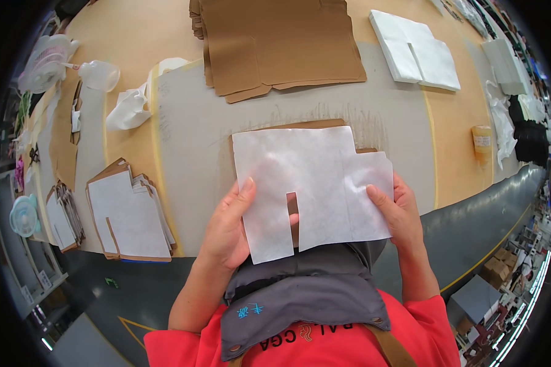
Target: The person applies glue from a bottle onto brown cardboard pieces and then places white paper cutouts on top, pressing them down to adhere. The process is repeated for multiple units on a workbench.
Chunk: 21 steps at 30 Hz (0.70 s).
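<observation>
A white sheet (318, 165) with a narrow slot in its near edge and a stepped far right corner is held between my hands, at the table's near edge. My left hand (225, 223) grips its left side, thumb on top and fingers underneath. My right hand (399, 211) pinches the right side the same way. Behind the sheet lies a brown piece (315, 124), showing along the far edge and at the step. A fingertip shows through the slot. Whether the brown piece is gripped along with the sheet, I cannot tell.
Beyond my hands lies a stack of brown sheets (288, 46). White slotted sheets (416, 52) are stacked at the far right, near a yellowish container (482, 142). At the left are layered white-and-brown pieces (128, 211), a crumpled white scrap (128, 110) and a translucent bottle (100, 75).
</observation>
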Each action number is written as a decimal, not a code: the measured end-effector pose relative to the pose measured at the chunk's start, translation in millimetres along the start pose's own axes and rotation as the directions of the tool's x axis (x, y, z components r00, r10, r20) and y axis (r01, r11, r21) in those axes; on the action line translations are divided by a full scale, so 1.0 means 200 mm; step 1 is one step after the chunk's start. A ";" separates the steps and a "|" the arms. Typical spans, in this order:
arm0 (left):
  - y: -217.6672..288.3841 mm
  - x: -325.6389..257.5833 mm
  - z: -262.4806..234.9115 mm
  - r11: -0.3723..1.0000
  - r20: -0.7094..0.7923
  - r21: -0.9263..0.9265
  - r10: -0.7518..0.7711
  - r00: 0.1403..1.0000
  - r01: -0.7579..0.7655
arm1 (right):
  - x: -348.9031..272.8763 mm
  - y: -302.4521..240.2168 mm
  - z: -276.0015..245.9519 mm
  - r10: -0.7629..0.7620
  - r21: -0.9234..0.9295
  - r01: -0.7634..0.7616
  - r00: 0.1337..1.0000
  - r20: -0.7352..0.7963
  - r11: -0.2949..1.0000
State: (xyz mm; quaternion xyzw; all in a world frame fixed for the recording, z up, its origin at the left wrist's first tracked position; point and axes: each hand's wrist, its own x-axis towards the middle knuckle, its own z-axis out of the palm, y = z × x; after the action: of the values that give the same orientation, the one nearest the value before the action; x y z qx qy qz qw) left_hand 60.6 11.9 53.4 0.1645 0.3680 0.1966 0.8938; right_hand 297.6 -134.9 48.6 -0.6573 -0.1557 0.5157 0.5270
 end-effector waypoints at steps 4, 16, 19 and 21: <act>0.01 0.02 -0.01 1.000 0.010 -0.012 -0.004 1.000 0.004 | 0.03 0.00 0.00 -0.010 -0.006 0.010 1.000 -0.005 1.000; 0.02 0.05 -0.01 1.000 0.009 -0.012 0.003 1.000 -0.003 | 0.06 0.01 0.02 -0.030 -0.051 0.028 0.999 -0.045 0.998; 0.02 0.06 -0.01 1.000 0.002 -0.021 0.003 1.000 -0.003 | 0.07 0.01 0.02 -0.037 -0.057 0.034 0.998 -0.044 0.998; 0.02 0.06 -0.02 1.000 0.007 -0.019 0.003 1.000 -0.003 | 0.07 0.01 0.01 -0.036 -0.069 0.033 0.999 -0.039 0.997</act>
State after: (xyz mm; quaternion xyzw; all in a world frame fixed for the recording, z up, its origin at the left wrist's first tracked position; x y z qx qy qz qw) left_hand 65.6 21.7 45.6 0.1573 0.3629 0.2009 0.8962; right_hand 300.9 -124.3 39.4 -0.6825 -0.1740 0.4874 0.5161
